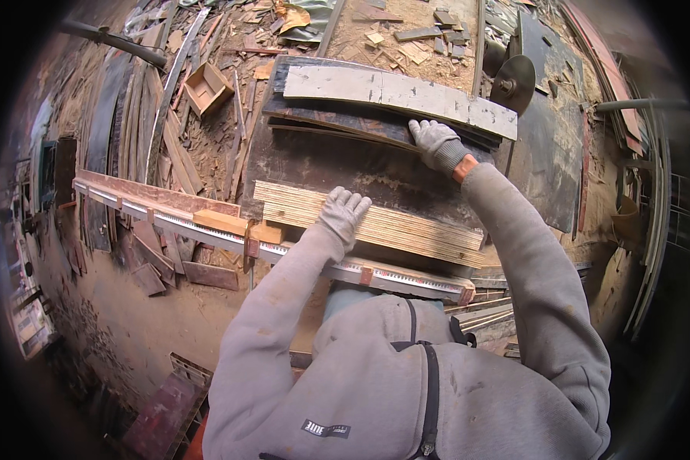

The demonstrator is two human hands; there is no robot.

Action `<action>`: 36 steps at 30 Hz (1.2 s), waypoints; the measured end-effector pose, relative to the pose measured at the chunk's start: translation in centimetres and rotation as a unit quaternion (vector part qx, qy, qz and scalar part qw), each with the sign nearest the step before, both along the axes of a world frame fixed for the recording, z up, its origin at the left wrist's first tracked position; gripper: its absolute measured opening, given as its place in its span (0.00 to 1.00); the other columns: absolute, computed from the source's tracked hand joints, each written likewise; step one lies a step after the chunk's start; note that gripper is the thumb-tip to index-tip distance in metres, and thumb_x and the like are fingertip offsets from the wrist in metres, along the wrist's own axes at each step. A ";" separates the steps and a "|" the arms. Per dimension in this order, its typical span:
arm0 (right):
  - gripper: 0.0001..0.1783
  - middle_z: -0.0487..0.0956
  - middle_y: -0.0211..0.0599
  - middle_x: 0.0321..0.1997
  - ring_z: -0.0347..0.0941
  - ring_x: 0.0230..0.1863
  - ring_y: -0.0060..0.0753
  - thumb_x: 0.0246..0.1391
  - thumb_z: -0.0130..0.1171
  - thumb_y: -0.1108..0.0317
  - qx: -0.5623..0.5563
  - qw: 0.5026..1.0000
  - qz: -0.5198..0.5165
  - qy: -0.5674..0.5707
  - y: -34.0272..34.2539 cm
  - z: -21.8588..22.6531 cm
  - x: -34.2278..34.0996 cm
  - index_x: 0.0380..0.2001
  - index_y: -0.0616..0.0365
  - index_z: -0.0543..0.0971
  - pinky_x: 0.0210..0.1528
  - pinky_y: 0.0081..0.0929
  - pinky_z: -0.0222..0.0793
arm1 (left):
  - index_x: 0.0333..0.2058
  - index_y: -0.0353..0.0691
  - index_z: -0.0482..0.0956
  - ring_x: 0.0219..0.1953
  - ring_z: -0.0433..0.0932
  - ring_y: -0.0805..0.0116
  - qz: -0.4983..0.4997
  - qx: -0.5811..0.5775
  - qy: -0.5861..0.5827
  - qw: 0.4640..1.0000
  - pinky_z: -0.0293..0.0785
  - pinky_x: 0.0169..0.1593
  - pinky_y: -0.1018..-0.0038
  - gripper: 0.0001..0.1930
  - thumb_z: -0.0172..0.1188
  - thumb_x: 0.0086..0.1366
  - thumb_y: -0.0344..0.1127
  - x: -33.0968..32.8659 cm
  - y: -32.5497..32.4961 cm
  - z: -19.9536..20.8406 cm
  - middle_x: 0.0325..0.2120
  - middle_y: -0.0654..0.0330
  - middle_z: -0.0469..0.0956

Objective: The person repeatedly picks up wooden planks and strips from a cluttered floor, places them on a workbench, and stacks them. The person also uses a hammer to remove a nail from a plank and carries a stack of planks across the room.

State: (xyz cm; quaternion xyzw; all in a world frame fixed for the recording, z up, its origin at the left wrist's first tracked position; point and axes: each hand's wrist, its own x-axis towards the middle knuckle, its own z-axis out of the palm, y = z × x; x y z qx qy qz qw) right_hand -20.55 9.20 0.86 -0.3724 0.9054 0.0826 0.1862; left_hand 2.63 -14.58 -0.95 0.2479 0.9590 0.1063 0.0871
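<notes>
My left hand (343,218), in a pale grey work glove, lies with fingers stretched over a stack of plywood strips (414,234) near my body. The stack's light, layered edges face up. Farther off, my gloved right hand (435,144) has its fingers curled over a dark-faced plywood strip (353,123); the thumb is hidden. Just behind that strip lies a long greyish-white strip (406,93), resting on other dark boards. All of these are on a dark, scuffed work table (337,165).
A round saw blade (514,83) stands up beyond my right hand, close to the pale strip's end. A rail with a measuring tape (184,224) runs along the table's near side. Wood offcuts (445,34) and a small wooden box (207,90) lie on the sawdust-covered ground.
</notes>
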 end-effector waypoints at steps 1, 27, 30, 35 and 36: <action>0.25 0.81 0.54 0.52 0.82 0.54 0.55 0.61 0.58 0.72 -0.022 1.000 0.008 0.005 0.1 0.2 -0.3 0.61 0.64 0.74 0.56 0.45 0.80 | 0.56 0.43 0.74 0.57 0.74 0.55 -0.003 -0.008 -0.017 1.000 0.60 0.69 0.56 0.25 0.60 0.59 0.34 0.2 -0.1 -0.1 0.49 0.56 0.76; 0.45 0.75 0.49 0.57 0.73 0.60 0.53 0.38 0.74 0.66 -0.069 0.985 -0.052 0.152 1.6 -1.8 4.3 0.64 0.58 0.72 0.62 0.50 0.68 | 0.62 0.40 0.73 0.62 0.73 0.52 0.007 0.038 -0.031 0.999 0.56 0.76 0.51 0.34 0.62 0.53 0.36 -0.4 -1.0 -0.1 0.56 0.55 0.76; 0.43 0.76 0.52 0.59 0.73 0.59 0.57 0.43 0.68 0.70 -0.049 0.993 -0.078 0.079 1.6 -1.9 3.6 0.67 0.58 0.71 0.63 0.50 0.66 | 0.61 0.40 0.73 0.63 0.72 0.52 0.003 0.063 -0.003 0.998 0.56 0.76 0.51 0.35 0.63 0.51 0.36 -0.6 -1.3 -0.4 0.56 0.54 0.76; 0.38 0.78 0.43 0.53 0.75 0.55 0.48 0.46 0.70 0.65 -0.103 0.991 0.002 0.087 -1.0 -1.0 2.0 0.63 0.55 0.72 0.55 0.44 0.70 | 0.62 0.42 0.73 0.63 0.72 0.53 0.025 0.035 -0.030 0.999 0.56 0.77 0.52 0.37 0.67 0.49 0.38 -0.5 -1.3 -1.0 0.56 0.56 0.76; 0.41 0.78 0.43 0.54 0.75 0.56 0.48 0.43 0.71 0.65 -0.090 0.993 -0.011 0.072 -1.4 -0.7 2.2 0.64 0.55 0.72 0.56 0.44 0.69 | 0.61 0.41 0.73 0.62 0.72 0.52 0.026 0.043 -0.024 0.998 0.56 0.76 0.52 0.37 0.67 0.49 0.39 -0.5 -1.4 -1.0 0.55 0.55 0.76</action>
